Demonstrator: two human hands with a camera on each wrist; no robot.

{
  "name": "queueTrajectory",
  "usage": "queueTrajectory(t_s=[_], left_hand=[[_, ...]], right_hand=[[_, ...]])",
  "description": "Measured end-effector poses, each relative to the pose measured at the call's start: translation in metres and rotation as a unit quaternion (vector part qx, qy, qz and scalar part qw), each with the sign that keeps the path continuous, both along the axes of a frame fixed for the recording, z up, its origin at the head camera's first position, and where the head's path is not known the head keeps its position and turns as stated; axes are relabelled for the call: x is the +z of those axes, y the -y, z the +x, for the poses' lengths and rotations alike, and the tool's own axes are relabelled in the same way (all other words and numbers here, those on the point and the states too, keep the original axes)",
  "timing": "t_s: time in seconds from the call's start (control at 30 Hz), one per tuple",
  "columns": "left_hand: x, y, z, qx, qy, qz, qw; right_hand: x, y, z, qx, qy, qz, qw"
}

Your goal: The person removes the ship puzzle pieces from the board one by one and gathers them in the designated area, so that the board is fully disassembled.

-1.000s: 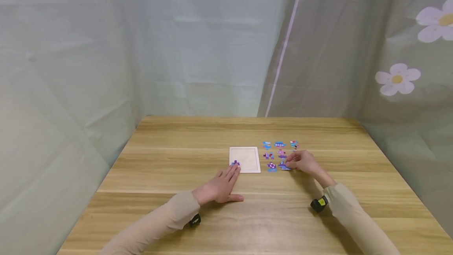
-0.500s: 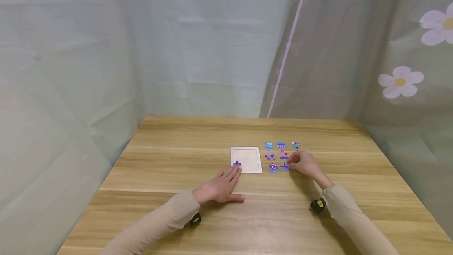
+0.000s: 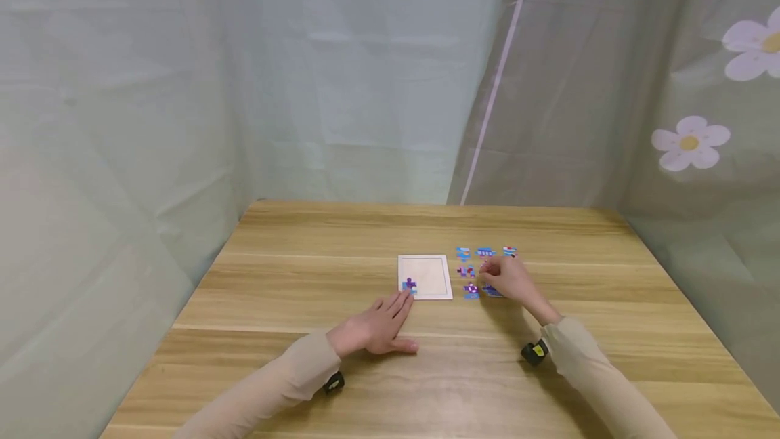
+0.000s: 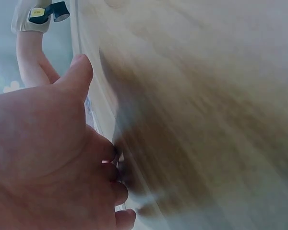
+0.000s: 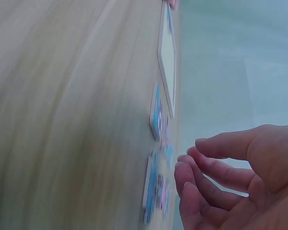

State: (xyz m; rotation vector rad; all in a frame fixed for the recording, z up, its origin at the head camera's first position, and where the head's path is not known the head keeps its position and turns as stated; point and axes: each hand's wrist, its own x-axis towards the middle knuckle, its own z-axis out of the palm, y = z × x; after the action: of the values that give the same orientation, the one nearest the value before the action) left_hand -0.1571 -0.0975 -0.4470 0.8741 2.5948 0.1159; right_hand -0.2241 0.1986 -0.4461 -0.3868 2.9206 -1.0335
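Observation:
A white square puzzle tray (image 3: 433, 278) lies on the table, one purple-and-blue jigsaw piece (image 3: 409, 285) in its near-left corner. My left hand (image 3: 385, 324) rests flat with its fingertips at that corner, touching the piece's near edge or the rim; I cannot tell which. Right of the tray, loose jigsaw pieces (image 3: 471, 290) lie in rows. My right hand (image 3: 507, 279) hovers over them with relaxed, bent fingers. In the right wrist view its thumb and fingertips (image 5: 201, 143) come close together with nothing visible between them. It hides part of the rows.
More loose pieces lie at the back of the rows, including a blue one (image 3: 485, 252) and a red-and-blue one (image 3: 510, 250). The wooden table (image 3: 341, 236) ends at hanging curtains (image 3: 378, 87) behind and at both sides.
My right hand has moved left and slightly away from me, from the near-right piece to over the middle of the rows. My left fingertips have drawn back a little, uncovering more of the tray's piece.

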Motion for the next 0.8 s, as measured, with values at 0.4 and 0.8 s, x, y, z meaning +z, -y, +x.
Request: queueTrajectory(t_s=[0.4,0.8], left_hand=[[0.003,0.004,0.004,0.033,0.02,0.017,0.9991],[0.003,0.005,0.004,0.037,0.018,0.012,0.9991]], right_hand=[[-0.006,0.043,-0.006,0.063,0.003,-0.031,0.9975],[-0.013,0.079,-0.009,0.096,0.02,-0.026,0.9948]])
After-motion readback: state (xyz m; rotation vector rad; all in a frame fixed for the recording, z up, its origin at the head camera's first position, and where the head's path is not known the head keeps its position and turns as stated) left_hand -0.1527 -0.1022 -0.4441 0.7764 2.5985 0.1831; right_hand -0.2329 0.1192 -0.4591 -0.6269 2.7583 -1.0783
